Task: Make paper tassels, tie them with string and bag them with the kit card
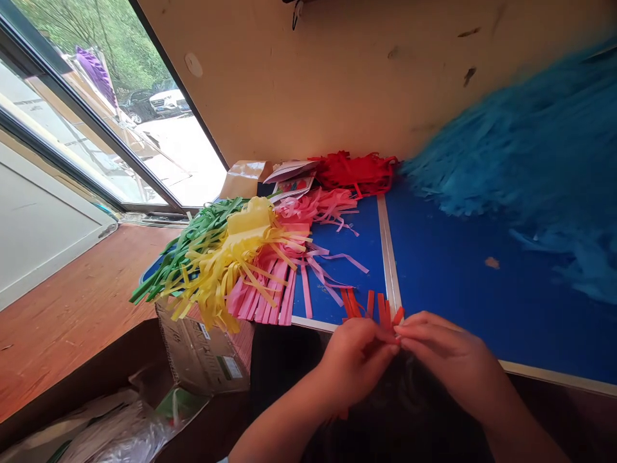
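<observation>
Over the table's front edge, my left hand (359, 357) is closed on a fringed piece of orange-red paper (384, 310), whose strips stick up above the fingers. My right hand (448, 360) pinches the same piece at its right end, its fingertips touching those of my left hand. Left of the hands lie fringed bundles of pink paper (270, 289), yellow paper (250, 225) and green paper (202, 238). A red bundle (359, 173) rests farther back against the wall.
A large heap of blue fringed paper (530, 148) covers the right back of the blue table (443, 276). An open cardboard box (197, 354) with plastic inside stands on the floor at the lower left. Behind it is a glass door (168, 148).
</observation>
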`<action>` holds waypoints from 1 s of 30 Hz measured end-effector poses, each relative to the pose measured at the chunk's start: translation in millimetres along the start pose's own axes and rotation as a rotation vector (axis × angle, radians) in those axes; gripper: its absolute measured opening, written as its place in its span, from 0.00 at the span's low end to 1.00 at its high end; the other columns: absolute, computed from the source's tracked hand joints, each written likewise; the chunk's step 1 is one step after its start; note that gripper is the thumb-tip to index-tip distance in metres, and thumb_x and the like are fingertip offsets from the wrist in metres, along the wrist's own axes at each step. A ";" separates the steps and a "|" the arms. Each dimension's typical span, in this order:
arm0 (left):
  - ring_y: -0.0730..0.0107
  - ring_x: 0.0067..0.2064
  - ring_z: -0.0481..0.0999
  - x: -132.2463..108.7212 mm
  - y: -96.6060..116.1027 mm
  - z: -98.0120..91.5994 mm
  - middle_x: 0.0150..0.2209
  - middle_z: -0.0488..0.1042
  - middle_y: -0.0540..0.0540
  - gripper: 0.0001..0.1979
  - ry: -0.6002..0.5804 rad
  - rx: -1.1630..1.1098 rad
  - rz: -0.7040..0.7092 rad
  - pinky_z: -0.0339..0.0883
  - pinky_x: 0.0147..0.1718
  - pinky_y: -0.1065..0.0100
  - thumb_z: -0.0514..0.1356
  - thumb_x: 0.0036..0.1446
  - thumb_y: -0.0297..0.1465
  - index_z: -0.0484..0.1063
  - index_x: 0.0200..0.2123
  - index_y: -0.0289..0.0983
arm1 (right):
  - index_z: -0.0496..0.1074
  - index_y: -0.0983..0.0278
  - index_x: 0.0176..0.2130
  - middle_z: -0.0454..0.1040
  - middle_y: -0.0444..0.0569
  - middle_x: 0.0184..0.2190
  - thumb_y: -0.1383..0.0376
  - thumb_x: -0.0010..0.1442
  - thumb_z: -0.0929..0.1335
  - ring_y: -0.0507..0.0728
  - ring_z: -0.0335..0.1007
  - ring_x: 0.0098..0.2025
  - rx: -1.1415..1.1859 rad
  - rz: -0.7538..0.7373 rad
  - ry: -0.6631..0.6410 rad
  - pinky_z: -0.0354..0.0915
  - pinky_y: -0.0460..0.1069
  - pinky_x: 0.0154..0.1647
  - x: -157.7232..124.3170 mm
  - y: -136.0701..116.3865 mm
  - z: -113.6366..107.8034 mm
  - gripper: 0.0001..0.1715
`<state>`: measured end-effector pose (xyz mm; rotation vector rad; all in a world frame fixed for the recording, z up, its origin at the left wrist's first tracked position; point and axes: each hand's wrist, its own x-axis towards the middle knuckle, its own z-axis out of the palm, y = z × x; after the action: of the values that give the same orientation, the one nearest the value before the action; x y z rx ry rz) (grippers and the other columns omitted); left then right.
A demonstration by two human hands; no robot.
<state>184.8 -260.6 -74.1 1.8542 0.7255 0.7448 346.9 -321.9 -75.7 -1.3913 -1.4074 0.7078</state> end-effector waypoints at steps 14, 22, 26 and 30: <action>0.66 0.30 0.71 0.0 -1.0 1.5 0.23 0.73 0.47 0.04 0.065 0.158 0.107 0.63 0.33 0.67 0.58 0.56 0.30 0.72 0.30 0.38 | 0.73 0.63 0.30 0.73 0.47 0.28 0.57 0.55 0.69 0.52 0.70 0.29 0.250 0.185 -0.062 0.69 0.44 0.29 1.1 4.7 5.1 0.11; 0.74 0.21 0.69 0.1 6.5 6.7 0.22 0.71 0.49 0.15 0.094 -0.382 -0.270 0.62 0.22 0.72 0.61 0.52 0.42 0.66 0.28 0.36 | 0.75 0.58 0.37 0.72 0.48 0.34 0.58 0.56 0.62 0.58 0.67 0.36 -0.555 0.028 0.395 0.65 0.53 0.36 11.2 34.0 -23.7 0.14; 0.75 0.24 0.69 -2.4 11.8 6.7 0.24 0.70 0.49 0.16 0.191 -0.391 -0.184 0.63 0.24 0.72 0.64 0.48 0.42 0.65 0.24 0.36 | 0.75 0.59 0.41 0.71 0.50 0.32 0.61 0.57 0.60 0.61 0.66 0.36 -0.708 -0.077 0.386 0.64 0.56 0.37 11.4 39.7 -25.9 0.17; 0.76 0.24 0.64 -3.5 9.7 -10.3 0.23 0.66 0.52 0.12 0.308 -0.278 -0.074 0.59 0.25 0.73 0.60 0.54 0.40 0.65 0.27 0.37 | 0.74 0.55 0.37 0.72 0.47 0.33 0.64 0.59 0.63 0.57 0.68 0.36 -0.329 -0.272 0.073 0.66 0.51 0.36 -21.6 -7.8 2.9 0.11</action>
<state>176.3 -260.9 -62.3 1.4710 0.8333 1.0413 338.0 -343.2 -74.8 -1.4190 -1.6663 0.2539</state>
